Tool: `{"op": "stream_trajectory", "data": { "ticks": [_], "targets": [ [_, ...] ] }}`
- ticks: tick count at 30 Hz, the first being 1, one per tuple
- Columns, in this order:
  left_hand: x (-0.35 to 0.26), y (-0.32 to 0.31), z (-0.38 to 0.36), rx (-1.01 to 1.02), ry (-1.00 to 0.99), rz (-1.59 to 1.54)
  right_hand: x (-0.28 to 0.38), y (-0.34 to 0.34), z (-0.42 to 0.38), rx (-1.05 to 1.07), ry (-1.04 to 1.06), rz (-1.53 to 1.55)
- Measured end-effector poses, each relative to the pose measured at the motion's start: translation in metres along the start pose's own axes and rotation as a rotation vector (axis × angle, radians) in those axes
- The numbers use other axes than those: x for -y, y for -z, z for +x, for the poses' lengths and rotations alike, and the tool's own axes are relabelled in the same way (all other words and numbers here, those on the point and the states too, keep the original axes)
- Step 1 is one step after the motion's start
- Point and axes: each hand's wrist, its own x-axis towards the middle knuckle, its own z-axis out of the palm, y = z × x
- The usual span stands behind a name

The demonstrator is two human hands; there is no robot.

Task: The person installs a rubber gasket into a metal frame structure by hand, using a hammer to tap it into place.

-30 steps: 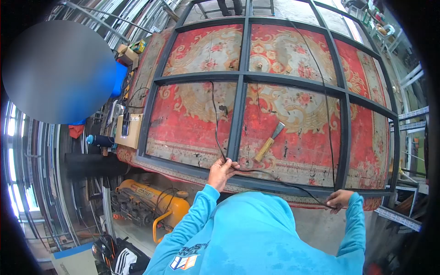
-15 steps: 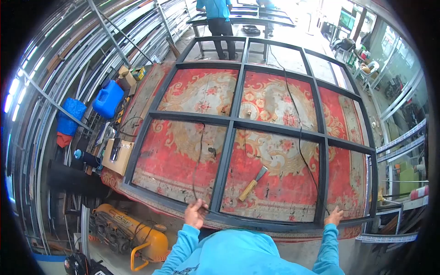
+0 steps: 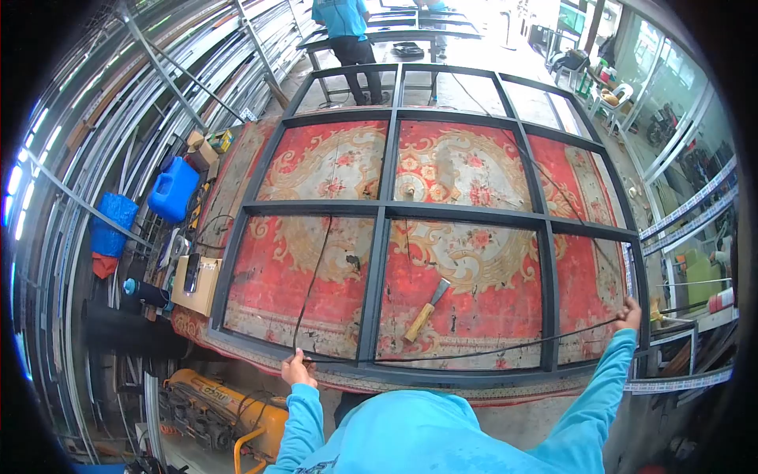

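Observation:
A large dark grey metal frame (image 3: pixel 377 276), divided by crossbars, lies on a table covered with a red patterned carpet (image 3: pixel 497 316). At the near left part, my left hand (image 3: pixel 298 370) pinches a thin black strip (image 3: pixel 580 332). My right hand (image 3: pixel 629 315), near the frame's right side, has its fingers closed on the same strip. Between my hands the strip runs stretched just above the near bar. One length also trails away from my left hand across the carpet. Inside the middle opening lies a scraper (image 3: pixel 427 310) with a wooden handle.
Left of the frame are a blue jerrycan (image 3: pixel 174 189), a phone (image 3: pixel 192 272) on a box, and a bottle (image 3: pixel 146 292). A yellow compressor (image 3: pixel 229 403) stands below the table's near left. Metal profiles fill the left racks. Another person (image 3: pixel 343 39) stands at the far table.
My right hand has moved outward and up to the right, pulling the strip taut across the near side. My left hand has shifted left with the strip.

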Motion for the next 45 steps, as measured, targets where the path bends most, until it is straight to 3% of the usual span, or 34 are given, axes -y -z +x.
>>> {"op": "stream_trajectory", "data": {
  "ticks": [2, 4, 5, 7, 8, 9, 11, 13, 16, 19, 23, 24, 26, 27, 28, 30, 32, 34, 37, 40, 41, 43, 44, 45],
  "targets": [
    [-0.002, -0.004, -0.007, 0.132, 0.008, 0.009, 0.038, -0.015, -0.027, 0.006, 0.086, -0.021],
    [0.001, -0.012, -0.021, 0.208, -0.010, 0.044, 0.034, -0.046, -0.072, -0.347, 0.778, -0.451],
    [0.004, -0.016, -0.026, 0.281, -0.022, 0.072, 0.028, -0.053, -0.103, -0.353, 0.773, -0.448],
    [0.015, -0.022, -0.034, 0.351, -0.008, 0.097, 0.008, -0.042, -0.162, -0.357, 0.845, -1.462],
    [0.017, -0.025, -0.040, 0.385, 0.014, 0.138, -0.012, -0.017, -0.173, -0.374, 0.566, -1.762],
    [0.020, -0.030, -0.046, 0.385, 0.019, 0.144, -0.032, 0.019, -0.171, -0.118, 0.100, -2.192],
    [0.023, -0.033, -0.056, 0.476, 0.065, 0.257, -0.069, 0.068, -0.215, -0.058, -0.019, -2.202],
    [0.024, -0.032, -0.057, 0.555, 0.093, 0.302, -0.109, 0.060, -0.278, 0.046, -0.204, -2.191],
    [0.014, -0.039, -0.063, 0.779, 0.135, 0.250, -0.152, 0.181, -0.346, 0.218, -0.409, -2.167],
    [0.032, -0.035, -0.051, 0.786, 0.302, 0.133, -0.166, 0.169, -0.374, 0.386, -0.694, -2.117],
    [0.028, -0.044, -0.048, 0.829, 0.446, 0.132, -0.170, 0.039, -0.358, 0.583, -1.055, -2.009],
    [0.029, -0.043, -0.045, 0.809, 0.451, 0.128, -0.168, 0.031, -0.347, 0.639, -1.143, -1.976],
    [0.031, -0.043, -0.041, 0.965, 0.470, 0.123, -0.174, 0.009, -0.335, 0.752, -1.313, -1.890],
    [0.037, -0.040, -0.034, 1.054, 0.451, 0.157, -0.176, -0.025, -0.326, 0.498, -1.169, -1.746],
    [0.039, -0.039, -0.033, 1.098, 0.447, 0.229, -0.184, -0.036, -0.302, 0.653, -0.835, -1.759],
    [0.041, -0.047, -0.035, 1.146, 0.441, 0.288, -0.186, -0.117, -0.299, 0.570, -0.429, -1.586],
    [0.037, -0.053, -0.035, 1.039, 0.288, 0.825, -0.206, -0.151, -0.278, 0.725, 0.181, -1.603],
    [0.031, -0.059, -0.028, 1.016, 0.279, 0.796, -0.191, -0.236, -0.311, 0.688, -0.049, -1.263],
    [0.018, -0.075, -0.010, 0.966, 0.273, 0.653, -0.231, -0.274, -0.276, 0.766, 0.301, -1.440],
    [0.014, -0.098, 0.032, 0.853, 0.055, 0.498, -0.270, -0.316, -0.240, 0.693, 0.545, -1.440],
    [0.010, -0.108, 0.048, 0.826, -0.002, 0.501, -0.290, -0.327, -0.222, 0.698, 0.536, -1.440],
    [-0.001, -0.135, 0.075, 0.798, -0.086, 0.537, -0.323, -0.341, -0.189, 0.352, 0.776, -1.450],
    [-0.006, -0.150, 0.087, 0.772, -0.176, 0.605, -0.328, -0.351, -0.188, 0.358, 0.771, -1.458],
    [-0.011, -0.167, 0.098, 0.741, -0.267, 0.671, -0.337, -0.364, -0.189, 0.223, 0.727, -1.543]
  ]
}}
